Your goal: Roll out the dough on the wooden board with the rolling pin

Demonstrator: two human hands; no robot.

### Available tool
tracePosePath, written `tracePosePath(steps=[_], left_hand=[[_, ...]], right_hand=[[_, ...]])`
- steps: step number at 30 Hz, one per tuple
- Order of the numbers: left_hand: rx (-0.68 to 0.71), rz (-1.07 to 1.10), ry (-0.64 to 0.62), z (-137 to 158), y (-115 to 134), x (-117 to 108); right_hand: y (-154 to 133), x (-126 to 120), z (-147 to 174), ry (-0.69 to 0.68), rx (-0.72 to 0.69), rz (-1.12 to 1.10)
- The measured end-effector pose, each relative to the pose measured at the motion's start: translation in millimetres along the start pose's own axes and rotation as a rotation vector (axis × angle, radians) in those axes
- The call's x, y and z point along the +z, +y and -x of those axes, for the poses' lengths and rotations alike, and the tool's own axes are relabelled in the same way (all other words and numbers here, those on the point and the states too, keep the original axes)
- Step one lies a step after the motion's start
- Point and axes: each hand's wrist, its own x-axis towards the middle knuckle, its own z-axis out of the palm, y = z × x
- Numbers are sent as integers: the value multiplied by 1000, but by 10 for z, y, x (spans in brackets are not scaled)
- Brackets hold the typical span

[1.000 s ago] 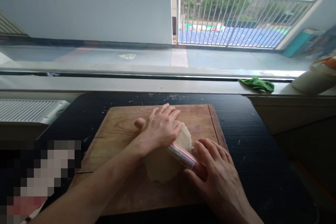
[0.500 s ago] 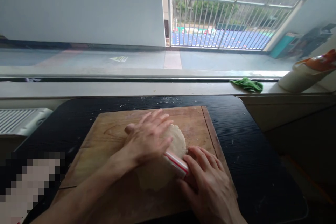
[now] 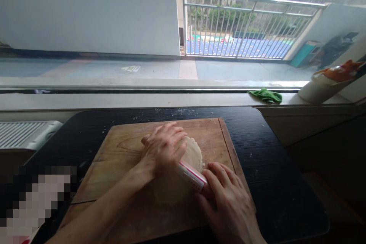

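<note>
A rolling pin [image 3: 193, 177] with a white and red label or wrap lies slantwise across a flattened sheet of dough [image 3: 193, 153]. My left hand [image 3: 164, 146] is laid over its far left part, fingers curved across it, and the wooden tip shows beyond the knuckles. At the near right end my right hand [image 3: 228, 194] is closed round the pin, hiding that end. Under both is a wooden board [image 3: 128, 133]. The dough reaches out on either side of the pin, its nearer part in shadow.
The board lies on a black table [image 3: 274, 167] with flour specks near its back edge. Behind it, a green cloth [image 3: 266, 95] and a pale container [image 3: 317, 87] stand on the window sill [image 3: 71, 101]. A white radiator [image 3: 27, 133] is at the left, and a blurred-out patch covers the lower left.
The view has tilted up slightly. My left hand's fingers have drawn in a little and its thumb lies closer; both hands stay on the rolling pin.
</note>
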Motion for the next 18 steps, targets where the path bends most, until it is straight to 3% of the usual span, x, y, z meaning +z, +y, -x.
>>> tracePosePath(steps=[3,7,11,14,18], left_hand=[[-56,-41,-69,24,-33,44],[-165,-22,-209,-424,55,200],[-177,-19,-182,-765,119,301],[-171,-25,-92,-625,104,276],[-184,-39,-7,-19,43,112]], right_hand=[[-31,-4,24,-5,8,4],[138,-85,-86,42,63,11],[267,-144,-172,28,37,60],[189,-101,-77,49,13,110],[-18,35,192,131,-82,178]])
